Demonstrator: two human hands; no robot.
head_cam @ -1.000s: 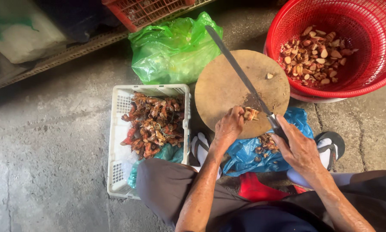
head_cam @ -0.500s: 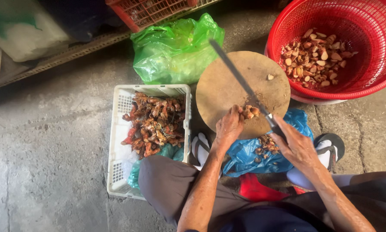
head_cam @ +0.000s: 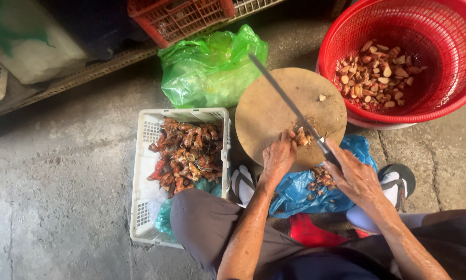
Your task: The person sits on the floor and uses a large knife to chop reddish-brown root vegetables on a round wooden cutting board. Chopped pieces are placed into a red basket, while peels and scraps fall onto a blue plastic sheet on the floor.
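Wood, pale brown and worn, makes up the round chopping block [head_cam: 274,111] that is set on the concrete floor [head_cam: 56,197]. A small cluster of cut root pieces [head_cam: 301,137] is pressed against the near part of the block by the left hand [head_cam: 278,157], whose fingers are curled down over the pieces. A long knife [head_cam: 290,106] is gripped by the right hand [head_cam: 353,176], the fingers being wrapped tight around the dark handle; the blade is slanted up and away across the block, with its lower end just beside the pieces. Whether the edge is touching them cannot be told, as that spot is partly hidden by the left hand.

A single pale chip [head_cam: 322,97] is seen farther out on the block. To the right of the block a red plastic basket [head_cam: 450,98] is stood, and sliced pale and reddish pieces [head_cam: 378,75] are heaped in it. To the left, a white slotted crate [head_cam: 144,207] is filled with knobbly reddish-orange roots [head_cam: 186,153]. A crumpled green plastic bag [head_cam: 212,67] is laid beyond the block, and a blue plastic bag [head_cam: 300,194] with scraps on it is spread beneath the hands, near the person's sandalled feet. A red crate [head_cam: 181,18] is seen at the top edge.
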